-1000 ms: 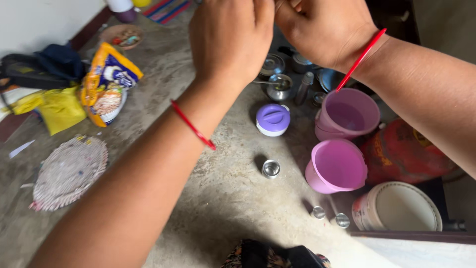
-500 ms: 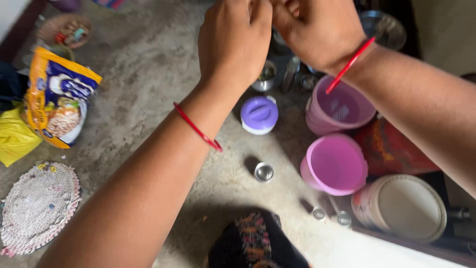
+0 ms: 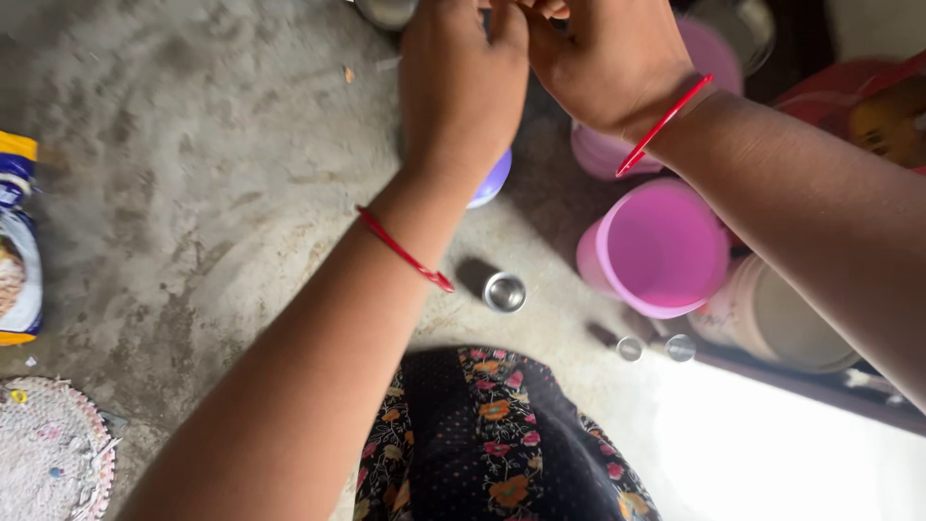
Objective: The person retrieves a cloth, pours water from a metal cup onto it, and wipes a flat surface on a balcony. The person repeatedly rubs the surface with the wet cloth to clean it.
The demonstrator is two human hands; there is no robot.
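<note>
My left hand (image 3: 463, 87) and my right hand (image 3: 608, 58) are raised together at the top of the view, knuckles touching and fingers curled inward. The fingertips run off the top edge, so whatever may be between them is hidden. Each wrist carries a red thread band. Under my left hand, a purple-lidded container (image 3: 492, 178) peeks out on the concrete floor. A small steel cup (image 3: 504, 291) stands below my left wrist.
A pink cup (image 3: 661, 246) stands to the right, with another pink cup (image 3: 603, 154) behind it and a white tub (image 3: 791, 323) beside it. Two small steel caps (image 3: 630, 348) lie near. A snack bag (image 3: 17, 260) and woven mat (image 3: 48, 453) lie at the left. Floral black cloth (image 3: 492, 434) is at the bottom.
The view has tilted down and toward me: floor items slid up and left, and the floral cloth now fills the bottom. Both hands stay joined at the top.
</note>
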